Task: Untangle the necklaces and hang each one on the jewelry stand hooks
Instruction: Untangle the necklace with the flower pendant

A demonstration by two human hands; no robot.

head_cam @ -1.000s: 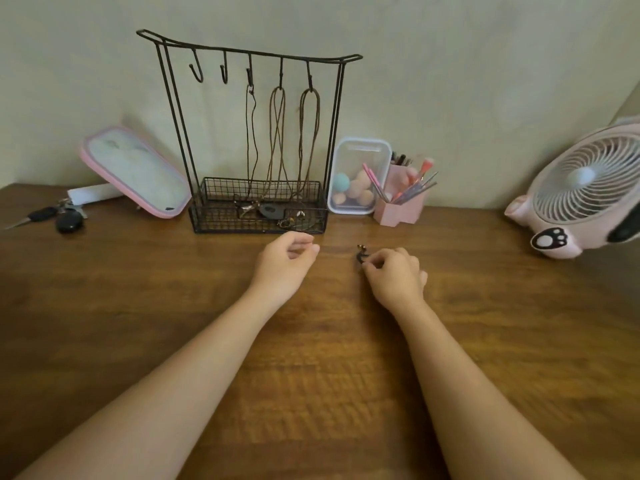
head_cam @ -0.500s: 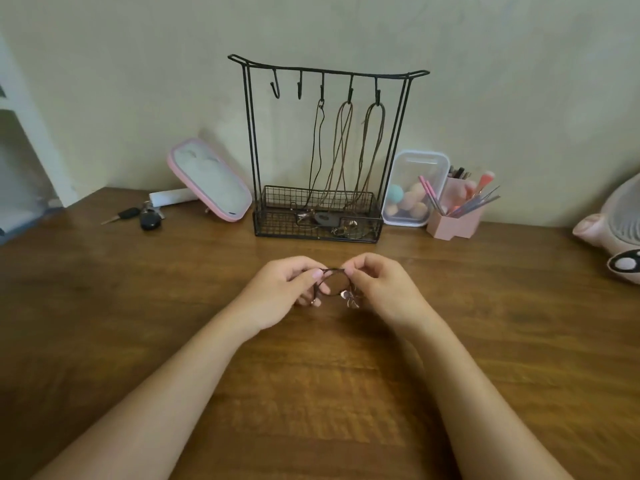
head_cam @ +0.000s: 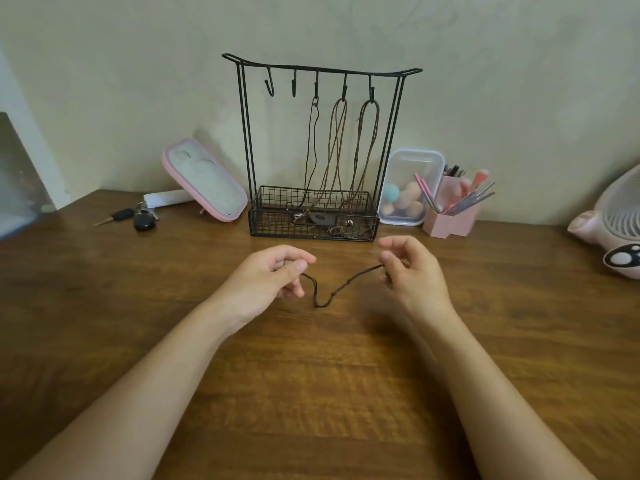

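Now that L hand [head_cam: 266,282] & R hand [head_cam: 408,271] are spread apart, each pinching an end, necklace [head_cam: 332,293] is uncoiled; prob. ready for free hook [head_cam: 270,87].

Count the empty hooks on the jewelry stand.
2: the leftmost hook and the second hook from the left on the jewelry stand. The other three are taken.

Soft dim indoor light, faint shadows, wide-angle bending, slight blur.
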